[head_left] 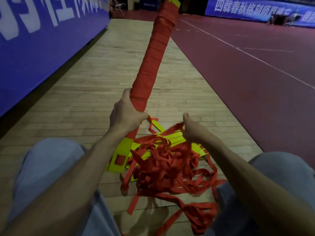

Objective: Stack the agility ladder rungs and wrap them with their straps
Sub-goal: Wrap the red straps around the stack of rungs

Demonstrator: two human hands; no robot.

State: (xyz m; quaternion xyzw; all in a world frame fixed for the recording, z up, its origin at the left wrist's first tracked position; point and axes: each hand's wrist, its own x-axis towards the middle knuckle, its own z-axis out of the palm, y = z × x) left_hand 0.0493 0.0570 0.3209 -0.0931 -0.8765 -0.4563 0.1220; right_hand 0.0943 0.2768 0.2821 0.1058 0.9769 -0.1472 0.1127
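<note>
While my left hand (127, 112) is closed around the bundle (153, 60), it stands tilted up off the wood floor (102, 68), flat red webbing wound closely over most of its length. My right hand (191, 127) pinches a strap (172, 128) taut. Judged roughly half done: a tangled strap heap (170, 167) and loose yellow plastic rungs (172, 138) lie between my knees.

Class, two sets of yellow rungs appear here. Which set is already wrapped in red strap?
The raised rung bundle in the left hand; the floor rungs lie loose.
</note>
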